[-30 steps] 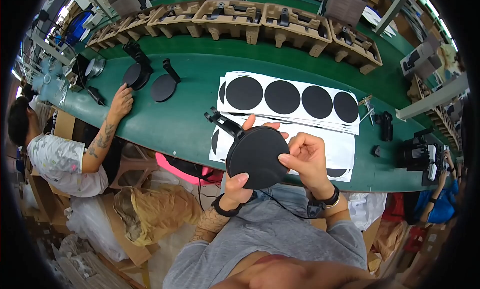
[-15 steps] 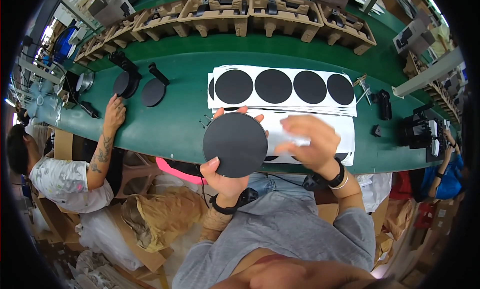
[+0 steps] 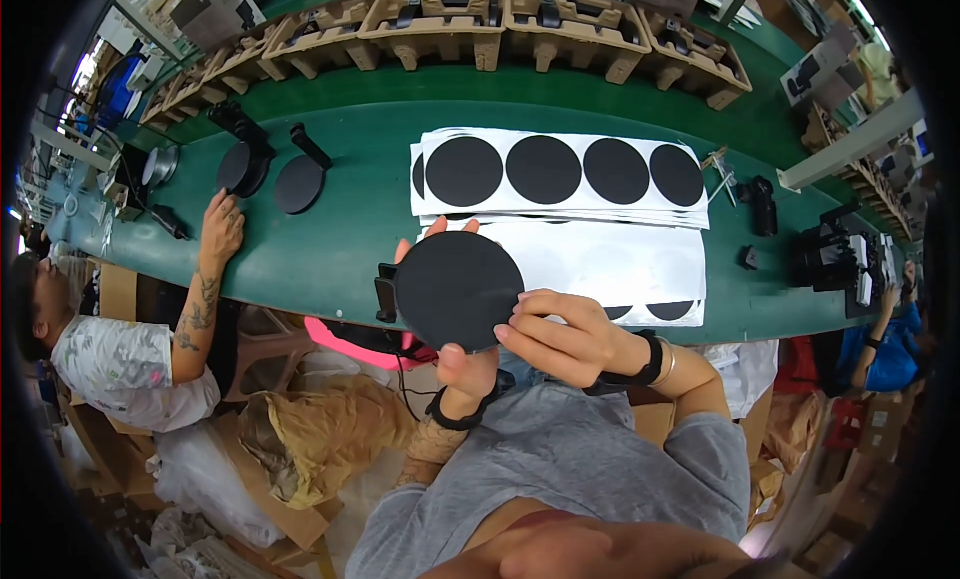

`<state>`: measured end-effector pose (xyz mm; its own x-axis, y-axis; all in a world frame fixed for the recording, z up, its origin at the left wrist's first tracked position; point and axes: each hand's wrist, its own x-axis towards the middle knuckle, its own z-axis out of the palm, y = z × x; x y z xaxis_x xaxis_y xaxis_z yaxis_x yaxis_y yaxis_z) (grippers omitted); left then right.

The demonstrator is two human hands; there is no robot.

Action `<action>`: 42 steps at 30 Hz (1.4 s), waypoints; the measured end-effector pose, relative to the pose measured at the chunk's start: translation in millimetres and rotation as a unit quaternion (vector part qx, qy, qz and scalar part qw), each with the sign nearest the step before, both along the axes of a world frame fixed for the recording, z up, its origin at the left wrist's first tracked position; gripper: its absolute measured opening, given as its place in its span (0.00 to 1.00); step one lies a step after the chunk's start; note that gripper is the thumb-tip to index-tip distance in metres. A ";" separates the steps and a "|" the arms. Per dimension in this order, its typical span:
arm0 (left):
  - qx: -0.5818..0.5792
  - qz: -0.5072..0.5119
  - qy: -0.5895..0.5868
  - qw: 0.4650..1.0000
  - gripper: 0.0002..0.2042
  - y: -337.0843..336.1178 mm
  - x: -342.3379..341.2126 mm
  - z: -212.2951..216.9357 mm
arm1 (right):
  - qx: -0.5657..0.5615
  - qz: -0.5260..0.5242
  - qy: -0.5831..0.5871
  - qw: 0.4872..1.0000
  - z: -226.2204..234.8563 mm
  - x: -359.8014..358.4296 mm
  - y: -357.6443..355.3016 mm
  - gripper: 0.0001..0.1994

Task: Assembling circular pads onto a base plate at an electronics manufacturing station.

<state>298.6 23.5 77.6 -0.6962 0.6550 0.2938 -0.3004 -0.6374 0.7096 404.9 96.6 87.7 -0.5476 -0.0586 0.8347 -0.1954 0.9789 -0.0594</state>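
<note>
In front of my body, my left hand [image 3: 462, 371] holds a black round base [image 3: 458, 287] from beneath, its flat face toward me. A short black bracket [image 3: 385, 292] juts out at the base's left side. My right hand [image 3: 565, 334] has its thumb and fingertips closed at the base's right edge; whether they pinch a thin layer there I cannot tell. Just beyond lie white sheets [image 3: 600, 254] bearing large black round pads [image 3: 543, 170], stacked in an upper and a lower pile. The lower pile is partly covered by the base and my hands.
Two similar black round bases with arms [image 3: 299, 184] [image 3: 240, 169] stand at left, one touched by a co-worker's hand [image 3: 222, 229]. Brown moulded trays [image 3: 430, 34] line the far shelf. Right of the sheets are a small metal stand [image 3: 722, 171] and a black part [image 3: 763, 207].
My right hand has come left and down from over the sheets to the base's right edge, its fingers closing there. The base has tilted, bringing the bracket at its left into view.
</note>
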 end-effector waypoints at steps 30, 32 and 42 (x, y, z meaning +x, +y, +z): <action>-0.097 -0.016 0.064 0.993 0.47 19.7 -10.2 -63.4 | -0.245 -0.612 -0.167 0.733 -86.3 92.5 48.1 0.30; -0.110 -0.011 0.136 0.985 0.48 23.9 -14.3 -68.2 | -0.263 -0.603 -0.157 0.737 -92.9 89.0 45.5 0.25; -0.176 -0.102 0.284 0.937 0.63 36.9 0.4 -81.5 | -0.477 -0.054 -0.144 0.866 -35.7 45.5 9.0 0.20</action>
